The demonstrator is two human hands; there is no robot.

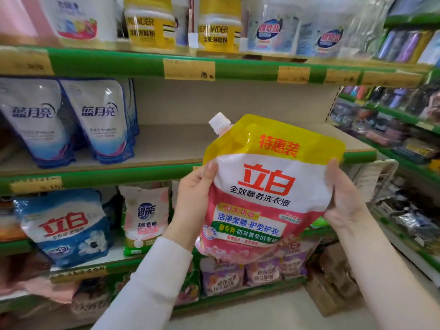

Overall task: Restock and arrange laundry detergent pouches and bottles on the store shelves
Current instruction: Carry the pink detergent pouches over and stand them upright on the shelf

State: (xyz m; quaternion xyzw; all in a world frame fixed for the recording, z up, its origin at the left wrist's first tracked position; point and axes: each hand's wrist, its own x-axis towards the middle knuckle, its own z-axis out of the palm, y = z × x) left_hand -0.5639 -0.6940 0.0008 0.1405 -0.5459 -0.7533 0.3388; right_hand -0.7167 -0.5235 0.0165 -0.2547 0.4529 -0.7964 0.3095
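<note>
The green-edged shelf (181, 141) spans the far side. Near, right of centre, one yellow, white and pink 立白 pouch (266, 186), headed 特惠装, is held upright before it. Two blue 蓝月亮 pouches (102, 120) stand far left on that shelf. The left hand (194, 198) and right hand (342, 194) grip the held pouch's side edges, thumbs on its front. One white cap (219, 122) tops its upper left corner.

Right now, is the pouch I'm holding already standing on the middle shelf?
No, the left hand and right hand hold the pouch up in the air in front of the middle shelf.
</note>
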